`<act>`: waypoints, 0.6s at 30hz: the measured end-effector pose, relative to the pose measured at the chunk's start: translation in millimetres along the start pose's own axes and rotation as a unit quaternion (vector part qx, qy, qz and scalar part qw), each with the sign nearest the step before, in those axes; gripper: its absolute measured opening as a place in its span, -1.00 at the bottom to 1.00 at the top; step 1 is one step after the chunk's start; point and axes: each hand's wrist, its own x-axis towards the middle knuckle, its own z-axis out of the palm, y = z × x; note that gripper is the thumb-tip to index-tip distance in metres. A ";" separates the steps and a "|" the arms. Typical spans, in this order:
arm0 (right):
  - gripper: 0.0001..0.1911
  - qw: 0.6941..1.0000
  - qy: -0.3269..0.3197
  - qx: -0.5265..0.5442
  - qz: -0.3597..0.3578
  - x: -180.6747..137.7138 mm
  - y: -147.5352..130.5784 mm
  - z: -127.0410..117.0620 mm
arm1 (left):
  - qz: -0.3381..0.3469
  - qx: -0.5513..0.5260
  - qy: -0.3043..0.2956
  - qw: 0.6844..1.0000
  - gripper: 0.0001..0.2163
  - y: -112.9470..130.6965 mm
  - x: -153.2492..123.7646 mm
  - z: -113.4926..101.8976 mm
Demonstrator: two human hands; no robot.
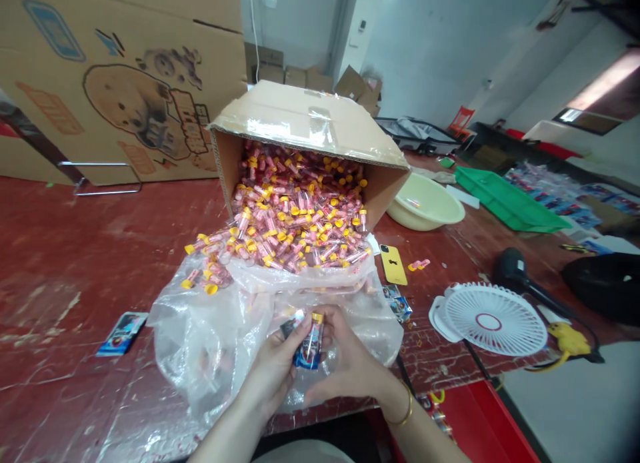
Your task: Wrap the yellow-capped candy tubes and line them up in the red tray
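Observation:
My left hand [273,370] and my right hand [347,363] meet near the table's front edge, both closed around a small clear tube with a yellow cap [315,330] and a blue printed card [306,356] pressed against it. They hover over a crumpled clear plastic bag [210,336]. Just beyond, a cardboard box [305,123] lies tipped on its side, spilling a heap of many pink tubes with yellow caps [290,223] onto the bag.
On the red table [75,263] lie a blue card [123,333], a yellow phone [393,264], small cards [399,303], a white fan [493,320], a cream basin [425,202], a green tray [505,200] and a black object [605,283]. A large printed carton [115,76] stands behind.

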 end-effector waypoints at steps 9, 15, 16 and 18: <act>-0.32 0.996 0.088 -0.016 -0.030 -6.3 9.3 15.9 | 0.024 0.077 -0.042 0.996 -0.74 -0.1 -5.7 -4.4; -0.33 0.994 0.097 -0.024 -0.045 -9.1 11.2 17.6 | 0.028 0.068 -0.033 0.997 -0.71 -4.6 -6.4 -1.7; -0.32 0.994 0.095 -0.026 -0.048 -9.5 10.9 17.7 | 0.028 0.069 -0.030 0.997 -0.71 -4.7 -6.6 -0.8; -0.32 0.994 0.090 -0.031 -0.053 -10.2 10.0 17.5 | 0.024 0.066 -0.025 0.997 -0.71 -4.8 -6.9 0.8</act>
